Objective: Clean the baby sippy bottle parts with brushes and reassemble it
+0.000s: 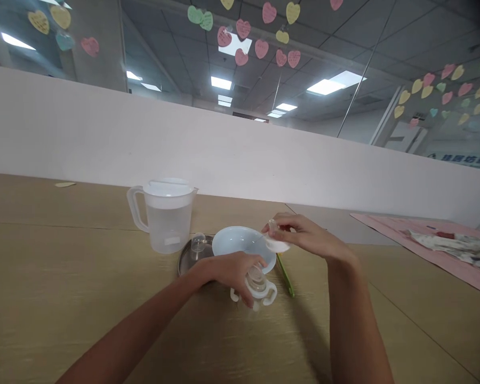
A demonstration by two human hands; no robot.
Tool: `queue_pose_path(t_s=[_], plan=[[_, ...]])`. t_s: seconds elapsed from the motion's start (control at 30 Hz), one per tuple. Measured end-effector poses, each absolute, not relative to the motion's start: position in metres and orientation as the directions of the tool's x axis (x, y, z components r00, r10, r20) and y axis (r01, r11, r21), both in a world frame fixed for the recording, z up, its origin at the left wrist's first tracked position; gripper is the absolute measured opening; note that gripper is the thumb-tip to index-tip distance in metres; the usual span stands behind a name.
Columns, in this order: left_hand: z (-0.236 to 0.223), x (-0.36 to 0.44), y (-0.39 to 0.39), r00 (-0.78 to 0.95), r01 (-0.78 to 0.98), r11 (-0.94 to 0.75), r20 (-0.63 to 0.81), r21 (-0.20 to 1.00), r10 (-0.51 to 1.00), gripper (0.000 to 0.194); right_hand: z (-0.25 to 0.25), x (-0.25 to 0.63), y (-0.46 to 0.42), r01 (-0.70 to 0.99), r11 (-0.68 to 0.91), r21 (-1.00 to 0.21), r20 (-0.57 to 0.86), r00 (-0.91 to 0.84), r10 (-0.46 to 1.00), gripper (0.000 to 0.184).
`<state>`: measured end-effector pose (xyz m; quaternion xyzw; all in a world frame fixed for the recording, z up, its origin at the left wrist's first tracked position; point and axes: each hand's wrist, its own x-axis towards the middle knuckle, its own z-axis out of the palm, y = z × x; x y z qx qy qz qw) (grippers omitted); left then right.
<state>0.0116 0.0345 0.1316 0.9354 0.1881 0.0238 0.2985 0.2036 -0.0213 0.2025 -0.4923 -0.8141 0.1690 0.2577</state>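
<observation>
My left hand (pixel 230 271) is wrapped around a small clear baby bottle (pixel 257 285) with two white side handles, standing on the wooden table. My right hand (pixel 304 237) hovers just above and to the right of it, pinching the bottle's white collar with its clear teat (pixel 277 241). Behind the bottle sits a pale blue bowl (pixel 236 241). A green brush handle (pixel 285 274) lies on the table under my right wrist.
A clear plastic jug (pixel 166 216) with a white lid holds water at the left. A round metal tray (pixel 186 256) with a small clear cap (pixel 198 246) lies beside the bowl. A pink mat (pixel 416 242) with cloth lies at right. A white partition stands behind.
</observation>
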Motion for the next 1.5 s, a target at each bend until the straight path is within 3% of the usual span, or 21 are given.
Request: queue_pose_path(t_s=[0.17,0.33,0.5,0.77,0.93,1.13,1.27,1.5], plan=[[0.129,0.006,0.041,0.94,0.238,-0.691,0.016,0.682,0.34,0.055,0.201,0.178,-0.028,0.623,0.541,-0.565,0.087,-0.607,0.79,0.023],[0.118,0.006,0.053,0.948,0.245,-0.576,-0.067,0.78,0.312,0.049,0.188,0.16,-0.02,0.732,0.51,-0.452,0.026,-0.56,0.828,0.018],[0.113,0.008,0.058,0.927,0.295,-0.578,-0.08,0.761,0.368,0.068,0.186,0.168,-0.018,0.834,0.375,-0.406,-0.05,-0.43,0.901,0.02],[0.122,0.009,0.05,0.915,0.334,-0.611,-0.092,0.717,0.393,0.047,0.178,0.157,-0.014,0.809,0.46,-0.367,-0.055,-0.512,0.857,0.028],[0.125,0.008,0.051,0.919,0.363,-0.603,-0.166,0.71,0.357,0.042,0.176,0.158,-0.013,0.769,0.467,-0.436,-0.083,-0.551,0.83,0.039],[0.125,0.005,0.056,0.961,0.266,-0.569,-0.172,0.778,0.215,0.043,0.174,0.156,-0.004,0.725,0.426,-0.541,-0.153,-0.583,0.798,0.04],[0.125,0.004,0.057,0.966,0.247,-0.585,-0.149,0.772,0.212,0.048,0.177,0.159,-0.005,0.757,0.415,-0.504,-0.164,-0.556,0.815,0.041],[0.123,0.003,0.061,0.954,0.282,-0.646,-0.135,0.709,0.267,0.053,0.182,0.161,-0.016,0.845,0.21,-0.491,-0.217,-0.353,0.91,0.012]])
